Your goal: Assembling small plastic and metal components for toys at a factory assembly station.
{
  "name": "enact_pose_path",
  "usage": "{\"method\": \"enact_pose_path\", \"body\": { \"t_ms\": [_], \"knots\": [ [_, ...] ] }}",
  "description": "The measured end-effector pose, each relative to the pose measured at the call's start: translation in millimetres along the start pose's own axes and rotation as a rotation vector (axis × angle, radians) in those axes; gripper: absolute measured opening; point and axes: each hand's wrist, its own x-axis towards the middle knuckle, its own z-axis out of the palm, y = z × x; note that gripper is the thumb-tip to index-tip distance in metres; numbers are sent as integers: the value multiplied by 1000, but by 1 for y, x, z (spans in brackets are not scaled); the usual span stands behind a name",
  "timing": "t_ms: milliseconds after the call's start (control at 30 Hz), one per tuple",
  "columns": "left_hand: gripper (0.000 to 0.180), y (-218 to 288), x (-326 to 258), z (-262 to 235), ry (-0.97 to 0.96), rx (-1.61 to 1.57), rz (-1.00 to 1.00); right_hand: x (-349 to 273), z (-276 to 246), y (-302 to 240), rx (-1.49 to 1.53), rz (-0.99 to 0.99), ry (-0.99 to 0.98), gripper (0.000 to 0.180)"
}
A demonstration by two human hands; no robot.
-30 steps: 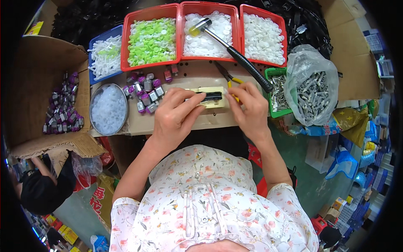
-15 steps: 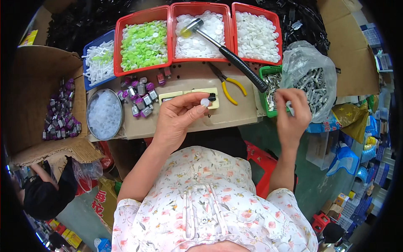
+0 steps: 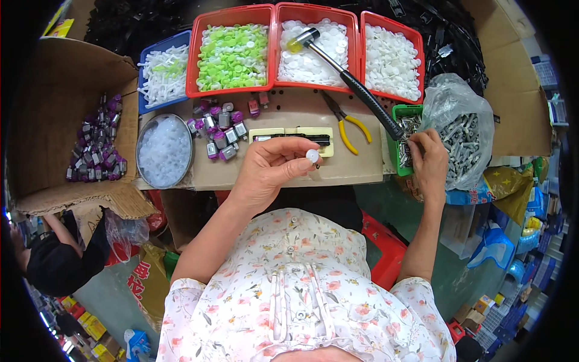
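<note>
My left hand (image 3: 274, 169) pinches a small white round plastic disc (image 3: 312, 155) between thumb and forefinger. Just behind it lies a cream-coloured holder (image 3: 260, 131) with a black part (image 3: 324, 140) in it, half covered by the hand. Over at the right, my right hand (image 3: 430, 160) has its fingertips closed at the edge of a green box (image 3: 397, 161). Small shiny metal pins (image 3: 405, 151) fill that box; whether one is between the fingers cannot be made out.
Red trays (image 3: 192, 66) of green and white plastic pieces line the back, a hammer (image 3: 362, 90) resting across them. Pliers (image 3: 345, 130), small motors (image 3: 226, 136) and a bowl (image 3: 140, 158) sit on the cardboard. A clear bag (image 3: 443, 99) of metal parts stands right.
My right hand has moved to the metal pins and its fingers have come down among them. The left hand still holds the white disc. The whole view has shifted slightly.
</note>
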Motion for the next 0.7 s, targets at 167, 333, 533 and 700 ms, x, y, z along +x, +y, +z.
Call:
{"method": "enact_pose_path", "body": {
  "t_ms": [167, 333, 533, 700],
  "knots": [
    [28, 2, -4, -2, 78, 61, 5, 2, 6, -1, -25, -42, 25, 9],
    [26, -1, -5, -5, 84, 68, 17, 3, 3, -6, 35, 21, 11, 9],
    [27, -5, -4, -3, 85, 97, -1, 2, 10, -1, 42, -13, 52, 9],
    [28, -7, -1, 1, 79, 106, 3, -3, 5, 0, 222, 118, 21, 9]
  ]
}}
